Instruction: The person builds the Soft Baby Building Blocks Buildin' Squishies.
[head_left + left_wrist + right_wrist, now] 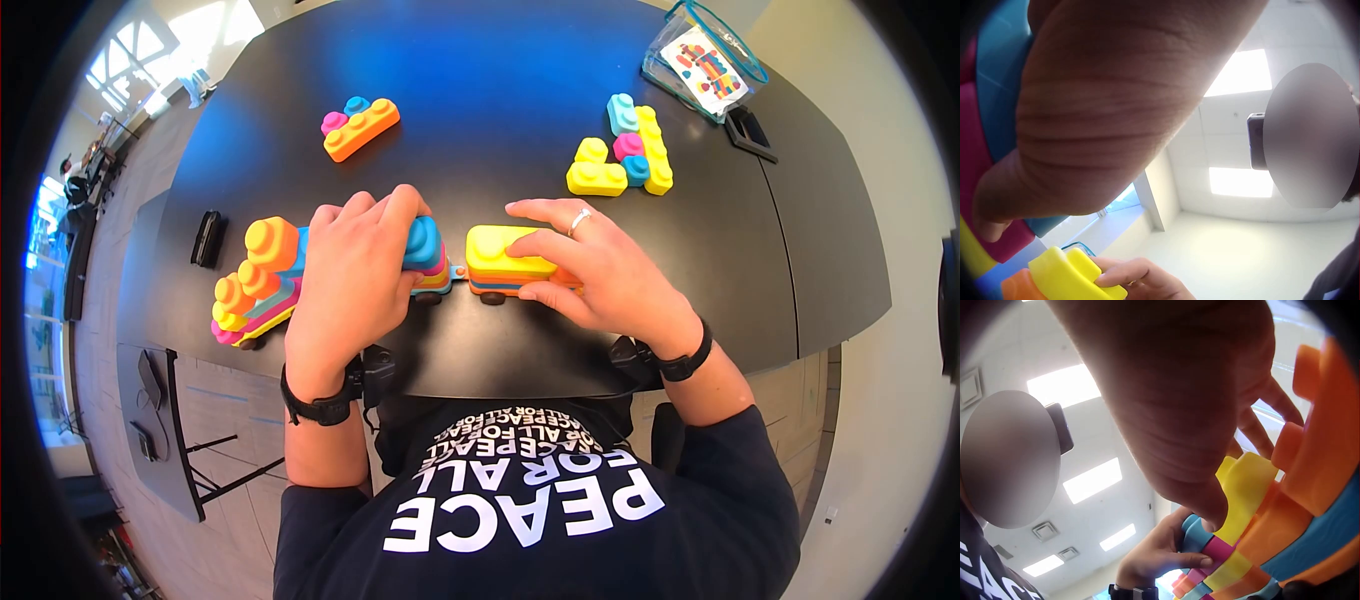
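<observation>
A train of colourful toy blocks on black wheels stands along the table's near edge. My left hand (345,265) grips its middle car, with a blue block (424,242) on top. In the left wrist view, the thumb presses a pink block (1004,215) on that car's side. A light blue coupling (458,272) lies between this car and the one on the right. My right hand (620,265) holds the right car by its yellow top block (490,250), thumb at the near side. Orange blocks (1329,437) on this car show in the right wrist view. Orange blocks (270,242) top the left end.
An orange block (362,130) with small pink and blue ones lies at back left. Yellow, pink and blue blocks (655,150) sit together at back right. Behind them are a clear blue-trimmed case (705,60) and a black frame (750,137). A black object (207,238) lies left.
</observation>
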Demonstrator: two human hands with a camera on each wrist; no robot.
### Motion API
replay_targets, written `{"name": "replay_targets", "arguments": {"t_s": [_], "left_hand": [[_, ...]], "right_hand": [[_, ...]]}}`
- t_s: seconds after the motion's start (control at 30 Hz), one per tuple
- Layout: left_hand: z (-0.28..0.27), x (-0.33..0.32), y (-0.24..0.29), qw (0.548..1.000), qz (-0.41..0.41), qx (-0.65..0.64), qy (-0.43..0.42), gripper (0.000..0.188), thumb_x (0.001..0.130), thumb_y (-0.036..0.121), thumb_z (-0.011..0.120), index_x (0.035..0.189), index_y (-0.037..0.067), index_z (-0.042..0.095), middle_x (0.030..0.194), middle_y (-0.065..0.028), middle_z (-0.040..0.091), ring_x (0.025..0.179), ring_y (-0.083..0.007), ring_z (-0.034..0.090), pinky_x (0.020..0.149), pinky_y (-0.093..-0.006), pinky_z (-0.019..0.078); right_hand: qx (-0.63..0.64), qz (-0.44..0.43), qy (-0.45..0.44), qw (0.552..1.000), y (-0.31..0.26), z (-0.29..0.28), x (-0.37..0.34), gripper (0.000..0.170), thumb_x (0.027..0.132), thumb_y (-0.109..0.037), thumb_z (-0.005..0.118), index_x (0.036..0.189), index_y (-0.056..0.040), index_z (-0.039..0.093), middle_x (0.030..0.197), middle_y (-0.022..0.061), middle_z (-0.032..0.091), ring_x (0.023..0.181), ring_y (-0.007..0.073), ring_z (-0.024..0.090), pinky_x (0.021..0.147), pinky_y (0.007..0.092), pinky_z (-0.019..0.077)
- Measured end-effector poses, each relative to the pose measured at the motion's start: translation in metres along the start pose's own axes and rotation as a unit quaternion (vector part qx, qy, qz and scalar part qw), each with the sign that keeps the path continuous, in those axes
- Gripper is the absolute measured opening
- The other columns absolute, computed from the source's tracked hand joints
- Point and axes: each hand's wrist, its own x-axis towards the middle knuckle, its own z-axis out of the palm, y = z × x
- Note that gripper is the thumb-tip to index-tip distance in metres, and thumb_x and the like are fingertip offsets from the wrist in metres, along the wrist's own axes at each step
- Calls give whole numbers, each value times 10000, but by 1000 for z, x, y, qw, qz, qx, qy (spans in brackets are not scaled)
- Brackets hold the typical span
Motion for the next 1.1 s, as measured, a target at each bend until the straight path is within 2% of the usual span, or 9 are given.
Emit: {"name": "replay_targets", "arguments": {"t_s": [0.37,0.57,0.6,0.63,0.7,0.8,0.93,1.03,1.1], "left_hand": [[0,0,1,1000,1,1,1,599,804,63,981,1311,135,671,1065,-66,744,1081,-338,704,971,-482,477],[1,-1,-1,1000,2,-1,3,605,808,60,977,1324,139,671,1066,-66,737,1084,-337,703,970,-481,476],[1,-1,-1,1000,2,-1,1,604,809,61,977,1324,139,670,1068,-65,737,1086,-336,703,970,-481,476],[1,-1,0,1000,3,-1,0,603,811,61,976,1325,140,670,1070,-64,738,1087,-334,703,970,-480,476],[1,-1,0,1000,2,-3,2,600,814,62,975,1325,141,671,1071,-62,738,1088,-332,702,969,-478,475],[2,0,0,1000,2,-3,3,597,815,66,977,1325,142,675,1070,-59,740,1088,-329,702,966,-476,473],[2,-1,-1,1000,-1,2,4,598,813,77,986,1323,144,679,1066,-58,740,1083,-326,702,958,-476,470],[3,-1,-3,1000,1,5,6,599,811,83,991,1320,143,679,1063,-60,740,1082,-326,702,952,-478,470],[1,-1,-1,1000,0,7,4,598,812,82,990,1318,142,679,1062,-60,739,1080,-326,701,950,-477,469]], "right_hand": [[6,21,3,1000,3,4,-4,478,969,-281,962,1373,-117,767,1642,197,685,1461,468,653,1212,562,554],[76,23,26,997,18,-22,0,594,967,-283,971,1491,-119,745,1686,202,655,1518,465,646,1270,523,528],[60,20,46,997,30,-34,4,610,992,-247,950,1543,-118,725,1666,204,672,1535,441,654,1275,501,527],[68,53,81,993,37,-43,8,539,1026,-214,912,1525,-106,739,1566,188,736,1456,399,712,1222,476,560],[4,179,71,981,66,-57,18,429,1067,-169,852,1480,-98,762,1421,175,794,1327,387,758,1153,464,593],[-67,189,59,978,140,-47,23,315,1108,-131,779,1420,-91,788,1340,177,810,1237,392,770,1104,486,609],[-152,190,-55,968,181,-30,30,261,1140,-115,709,1370,-89,830,1358,204,806,1278,425,762,1121,525,602],[-160,215,-60,962,210,-13,32,265,1121,-129,735,1364,-88,834,1350,213,807,1266,433,768,1115,531,605],[-143,242,-63,958,207,-13,40,275,1100,-131,759,1362,-82,829,1330,216,813,1257,436,774,1109,534,610]]}}
